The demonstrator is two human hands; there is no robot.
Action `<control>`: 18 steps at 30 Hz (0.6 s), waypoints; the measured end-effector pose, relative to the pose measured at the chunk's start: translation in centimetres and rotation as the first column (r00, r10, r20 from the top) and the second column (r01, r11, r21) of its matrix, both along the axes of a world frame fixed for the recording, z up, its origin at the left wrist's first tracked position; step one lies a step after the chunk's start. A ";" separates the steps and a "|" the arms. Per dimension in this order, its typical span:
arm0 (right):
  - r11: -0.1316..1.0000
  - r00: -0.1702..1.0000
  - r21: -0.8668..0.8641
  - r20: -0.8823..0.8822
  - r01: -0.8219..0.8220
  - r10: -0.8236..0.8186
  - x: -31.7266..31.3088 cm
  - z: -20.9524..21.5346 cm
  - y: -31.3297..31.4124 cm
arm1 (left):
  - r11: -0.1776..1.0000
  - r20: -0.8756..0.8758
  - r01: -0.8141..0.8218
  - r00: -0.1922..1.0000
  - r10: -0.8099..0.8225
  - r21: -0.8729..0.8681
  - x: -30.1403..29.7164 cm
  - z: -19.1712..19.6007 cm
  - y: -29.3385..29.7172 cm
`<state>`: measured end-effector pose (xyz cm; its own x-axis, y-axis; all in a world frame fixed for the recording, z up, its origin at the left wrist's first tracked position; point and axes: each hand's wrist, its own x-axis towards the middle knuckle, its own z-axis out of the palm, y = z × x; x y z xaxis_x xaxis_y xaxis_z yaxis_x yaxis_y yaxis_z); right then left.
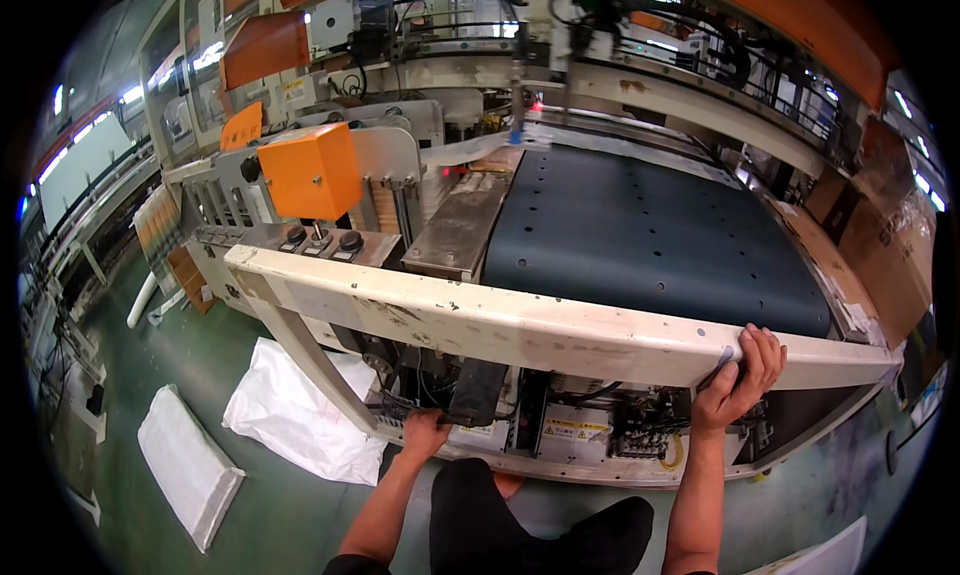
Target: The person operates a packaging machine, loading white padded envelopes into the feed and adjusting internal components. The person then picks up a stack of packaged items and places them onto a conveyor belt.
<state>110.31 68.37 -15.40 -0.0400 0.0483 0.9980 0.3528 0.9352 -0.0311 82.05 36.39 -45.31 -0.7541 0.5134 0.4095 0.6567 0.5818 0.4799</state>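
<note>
My left hand [425, 433] reaches low into the opening under the machine's front. Its fingers are curled beside a black panel [478, 391] and some dark cables, and what they hold is hidden. My right hand [740, 383] is wrapped over the cream metal beam [520, 320] near its right end. Its fingers lie over the top edge and the thumb is on the front face. Behind the beam stretches a dark green conveyor belt [640, 230] with rows of small holes. Below it, the open bay shows wiring and a white box [573, 433] with yellow labels.
Knobs on a control panel [320, 241] sit left of the belt, beneath an orange box [310, 170]. White sheeting [300, 410] and a wrapped white slab [188, 465] lie on the green floor at left. Cardboard [880, 240] stands at right.
</note>
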 end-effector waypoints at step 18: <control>1.000 1.000 -0.003 -0.006 -0.006 0.006 -0.1 0.0 -0.1 | 1.000 -0.020 -0.016 1.000 0.016 0.005 0.3 0.4 -0.1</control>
